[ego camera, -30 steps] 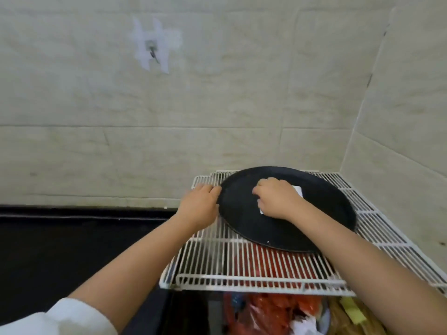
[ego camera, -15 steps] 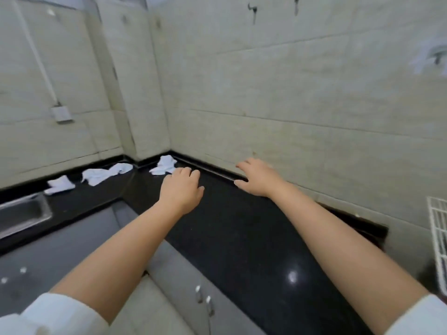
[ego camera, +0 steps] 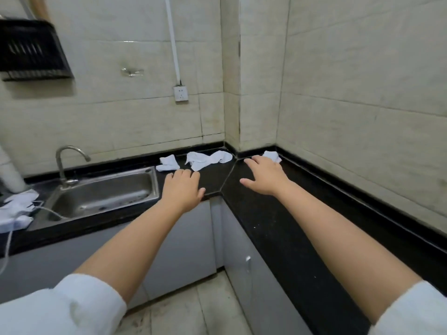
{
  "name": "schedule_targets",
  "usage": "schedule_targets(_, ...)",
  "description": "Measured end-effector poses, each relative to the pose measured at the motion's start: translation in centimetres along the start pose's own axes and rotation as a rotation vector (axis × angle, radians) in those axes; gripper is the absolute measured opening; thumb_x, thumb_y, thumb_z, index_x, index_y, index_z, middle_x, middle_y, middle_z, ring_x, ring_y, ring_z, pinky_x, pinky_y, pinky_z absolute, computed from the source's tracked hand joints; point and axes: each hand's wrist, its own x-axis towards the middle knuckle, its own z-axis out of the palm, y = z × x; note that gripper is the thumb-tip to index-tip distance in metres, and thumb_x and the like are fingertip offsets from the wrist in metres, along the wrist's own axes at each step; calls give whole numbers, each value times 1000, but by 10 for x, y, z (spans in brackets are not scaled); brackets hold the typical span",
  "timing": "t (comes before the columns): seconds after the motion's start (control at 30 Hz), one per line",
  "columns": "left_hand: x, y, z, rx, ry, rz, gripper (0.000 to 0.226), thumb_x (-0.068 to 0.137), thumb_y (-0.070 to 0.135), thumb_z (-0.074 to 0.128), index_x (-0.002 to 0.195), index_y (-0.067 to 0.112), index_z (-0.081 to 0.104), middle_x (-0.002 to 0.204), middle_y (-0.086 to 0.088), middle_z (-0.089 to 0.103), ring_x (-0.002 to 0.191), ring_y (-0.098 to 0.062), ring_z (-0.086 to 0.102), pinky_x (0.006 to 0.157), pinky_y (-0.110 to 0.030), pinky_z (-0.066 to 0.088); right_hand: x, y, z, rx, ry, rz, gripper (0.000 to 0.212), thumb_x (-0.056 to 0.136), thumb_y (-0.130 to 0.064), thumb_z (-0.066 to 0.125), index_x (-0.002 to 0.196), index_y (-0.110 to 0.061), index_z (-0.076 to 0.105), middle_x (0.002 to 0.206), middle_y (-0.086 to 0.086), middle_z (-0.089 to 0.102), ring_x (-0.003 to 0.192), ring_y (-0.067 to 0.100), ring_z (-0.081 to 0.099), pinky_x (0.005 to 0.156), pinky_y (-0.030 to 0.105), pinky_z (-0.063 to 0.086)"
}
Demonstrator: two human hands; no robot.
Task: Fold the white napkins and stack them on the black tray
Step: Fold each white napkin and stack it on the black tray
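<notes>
Three crumpled white napkins lie on the black counter (ego camera: 278, 213) in the corner: one (ego camera: 168, 163) by the sink, a larger one (ego camera: 208, 159) in the middle, and a small one (ego camera: 272, 155) against the right wall. My left hand (ego camera: 181, 189) hovers open just in front of the napkin by the sink, holding nothing. My right hand (ego camera: 263, 175) is stretched out open with fingers spread, its fingertips just short of the small napkin. The black tray is out of view.
A steel sink (ego camera: 101, 192) with a tap (ego camera: 65, 163) sits left of the corner. More white cloth (ego camera: 17, 209) and a cable lie at the far left. A black rack (ego camera: 31, 49) hangs on the wall. Grey cabinet doors (ego camera: 183, 240) run below.
My view has swung left from the tray on the wire rack to the counter corner. Both hands left the tray and have moved toward the crumpled napkins.
</notes>
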Motion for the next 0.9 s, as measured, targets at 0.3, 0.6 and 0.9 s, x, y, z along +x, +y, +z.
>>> schedule_targets(0.3, 165, -89, 64, -47, -46, -46, 44, 94, 37, 42, 129, 10, 43, 132, -11, 49, 125, -30, 42, 100, -41, 37, 204, -26, 52, 44, -75, -65, 59, 91, -39, 48, 140, -14, 30, 146, 10, 33, 134, 29, 31, 105, 45, 32)
schedule_targets(0.6, 328, -222, 183, -66, -138, -84, 42, 93, 36, 44, 127, 10, 46, 128, -10, 51, 121, -28, 45, 96, -38, 39, 408, -52, 144, 38, -156, -7, 57, 91, -37, 47, 140, -14, 30, 146, 10, 35, 133, 30, 33, 104, 44, 34)
schedule_targets(0.9, 445, -317, 289, -165, -349, -169, 36, 93, 30, 43, 121, 9, 49, 129, -11, 52, 122, -29, 45, 97, -39, 40, 563, -104, 245, 79, -354, -28, 53, 92, -36, 47, 138, -12, 36, 142, 10, 42, 132, 27, 37, 106, 41, 35)
